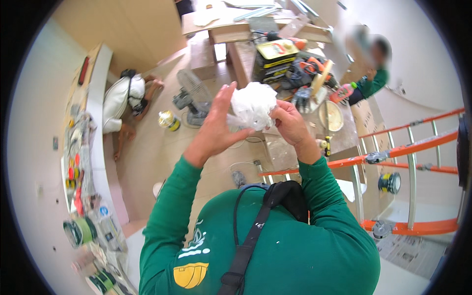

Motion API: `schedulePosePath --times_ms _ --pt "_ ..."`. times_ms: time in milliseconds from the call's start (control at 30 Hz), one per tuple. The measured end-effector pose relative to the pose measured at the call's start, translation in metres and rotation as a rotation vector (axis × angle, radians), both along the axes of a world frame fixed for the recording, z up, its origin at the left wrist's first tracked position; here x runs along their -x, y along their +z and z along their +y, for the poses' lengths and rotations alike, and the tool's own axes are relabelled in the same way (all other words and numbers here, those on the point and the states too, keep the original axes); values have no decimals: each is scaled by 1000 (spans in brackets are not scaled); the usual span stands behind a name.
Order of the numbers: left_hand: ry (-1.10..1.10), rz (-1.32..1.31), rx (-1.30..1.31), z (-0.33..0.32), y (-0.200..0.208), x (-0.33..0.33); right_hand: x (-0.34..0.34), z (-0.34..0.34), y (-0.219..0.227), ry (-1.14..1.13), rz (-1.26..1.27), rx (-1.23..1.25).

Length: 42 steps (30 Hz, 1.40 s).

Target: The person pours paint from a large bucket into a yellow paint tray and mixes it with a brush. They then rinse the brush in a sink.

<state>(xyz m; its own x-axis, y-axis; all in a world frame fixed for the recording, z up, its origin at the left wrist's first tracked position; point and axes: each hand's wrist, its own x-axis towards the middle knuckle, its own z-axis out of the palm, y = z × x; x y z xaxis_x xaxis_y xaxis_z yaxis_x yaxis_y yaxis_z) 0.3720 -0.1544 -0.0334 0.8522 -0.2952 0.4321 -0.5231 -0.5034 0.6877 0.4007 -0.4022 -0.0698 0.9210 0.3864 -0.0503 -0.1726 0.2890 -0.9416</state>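
White and crumpled, the bundle (254, 103) is up between my left hand (212, 128) and right hand (294, 123), in front of my body. My right thumb and fingers pinch its right side; my left hand is spread open at the other side, thumb well apart from fingers — whether it touches, I cannot tell. Beyond, to the right, a bottle (341, 92) and a tub (322, 122) are on the bench (346, 140). Left of it, a fan (192, 93) stands near a tin (169, 121) — and at my right, a ladder (432, 141).
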Motion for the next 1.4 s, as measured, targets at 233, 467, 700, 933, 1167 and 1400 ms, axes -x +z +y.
schedulePosePath --times_ms 233,467,700,933,1167,1400 --pt "9 702 994 81 -64 67 36 107 -31 -73 12 213" --pt "411 192 657 123 -123 162 118 203 -64 416 429 -237" --pt "622 125 712 156 -78 276 159 284 -68 388 -213 161" --pt "520 305 1259 198 -92 353 254 374 -55 606 -416 133" --pt "942 23 1491 251 -109 379 278 424 -43 689 133 86" --pt "1299 208 -71 313 -119 362 293 505 -45 794 560 47"
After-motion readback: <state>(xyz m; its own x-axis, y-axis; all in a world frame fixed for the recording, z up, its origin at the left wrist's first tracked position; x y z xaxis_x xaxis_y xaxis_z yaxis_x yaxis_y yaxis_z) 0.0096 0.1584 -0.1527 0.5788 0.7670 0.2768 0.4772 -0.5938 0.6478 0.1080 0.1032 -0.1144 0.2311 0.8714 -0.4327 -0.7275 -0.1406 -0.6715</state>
